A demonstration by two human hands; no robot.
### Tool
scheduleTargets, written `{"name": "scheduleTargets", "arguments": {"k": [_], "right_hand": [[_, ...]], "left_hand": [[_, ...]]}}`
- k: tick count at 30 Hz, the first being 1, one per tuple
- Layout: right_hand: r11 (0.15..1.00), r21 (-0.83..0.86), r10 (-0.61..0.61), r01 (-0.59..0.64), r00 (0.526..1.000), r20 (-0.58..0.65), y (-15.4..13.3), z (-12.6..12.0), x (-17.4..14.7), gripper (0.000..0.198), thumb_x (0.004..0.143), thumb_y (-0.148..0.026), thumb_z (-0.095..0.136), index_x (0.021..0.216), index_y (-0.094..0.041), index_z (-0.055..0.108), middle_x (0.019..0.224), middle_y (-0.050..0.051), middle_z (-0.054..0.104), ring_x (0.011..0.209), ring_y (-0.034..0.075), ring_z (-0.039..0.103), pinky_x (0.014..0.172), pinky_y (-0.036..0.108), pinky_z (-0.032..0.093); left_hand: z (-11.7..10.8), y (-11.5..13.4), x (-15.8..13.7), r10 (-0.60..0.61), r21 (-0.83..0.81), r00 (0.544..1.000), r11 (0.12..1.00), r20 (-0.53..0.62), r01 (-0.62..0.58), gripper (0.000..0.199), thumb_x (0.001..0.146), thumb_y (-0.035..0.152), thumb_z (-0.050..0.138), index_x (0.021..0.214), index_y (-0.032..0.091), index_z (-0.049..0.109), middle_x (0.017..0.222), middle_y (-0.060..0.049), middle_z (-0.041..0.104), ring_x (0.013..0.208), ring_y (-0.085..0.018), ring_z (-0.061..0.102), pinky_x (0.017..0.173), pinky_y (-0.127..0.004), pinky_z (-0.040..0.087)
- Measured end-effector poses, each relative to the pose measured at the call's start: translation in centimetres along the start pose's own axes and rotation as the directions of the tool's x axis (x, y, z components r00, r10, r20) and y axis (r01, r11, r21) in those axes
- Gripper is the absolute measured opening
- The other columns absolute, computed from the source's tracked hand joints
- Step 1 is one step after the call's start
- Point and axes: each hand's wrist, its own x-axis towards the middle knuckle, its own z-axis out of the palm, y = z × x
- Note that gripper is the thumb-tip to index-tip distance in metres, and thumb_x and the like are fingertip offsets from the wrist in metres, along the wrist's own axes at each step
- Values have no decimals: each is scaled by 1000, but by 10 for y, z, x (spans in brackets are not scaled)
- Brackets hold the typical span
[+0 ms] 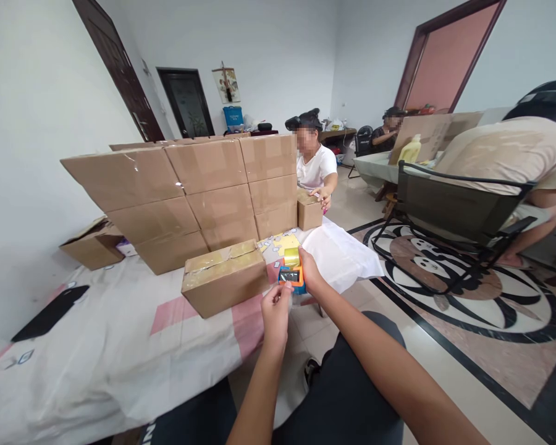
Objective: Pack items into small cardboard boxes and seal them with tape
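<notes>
My right hand (308, 271) is wrapped round a tape dispenser (298, 278), blue and orange with a yellow tape roll (291, 256) at its far end. At the orange frame's near edge, the fingertips of my left hand (277, 303) are pinched together. What lies between them is too small to make out. Just left of my hands, a closed cardboard box (227, 278) rests on the cloth-covered table (120, 346), with tape along its top.
A wall of stacked cardboard boxes (217, 167) stands behind the near box. Across the table, a co-worker's hand (324, 196) touches a small box (309, 213). A white sheet (340, 250) hangs over the table's right end. To the right is a folding chair (454, 210) with a person in it.
</notes>
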Motion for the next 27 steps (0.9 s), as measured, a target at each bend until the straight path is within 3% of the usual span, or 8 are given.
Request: {"name": "scheduleTargets", "arguments": {"k": [9, 20, 27], "right_hand": [[995, 41, 96, -95, 995, -37, -2, 8, -7, 35, 92, -48, 49, 80, -18, 62, 64, 2, 69, 53, 18, 65, 57, 29, 53], [987, 50, 153, -150, 986, -71, -1, 9, -8, 37, 95, -47, 44, 78, -18, 60, 61, 3, 68, 57, 19, 67, 58, 29, 54], [997, 27, 77, -75, 996, -41, 2, 8, -3, 35, 95, -45, 45, 85, -18, 64, 69, 3, 72, 56, 18, 67, 60, 30, 55]], "left_hand": [[-1, 1, 0, 6, -2, 1000, 1000, -12, -6, 30, 79, 45, 70, 69, 17, 67, 67, 0, 60, 66, -13, 51, 62, -24, 40], [-8, -2, 6, 36, 89, 998, 995, 44, -40, 36, 82, 51, 67, 70, 17, 67, 69, -1, 62, 68, -14, 52, 63, -24, 38], [-3, 6, 2, -35, -66, 999, 997, 5, 36, 42, 74, 52, 76, 61, 16, 59, 61, 3, 50, 63, -11, 44, 61, -23, 33]]}}
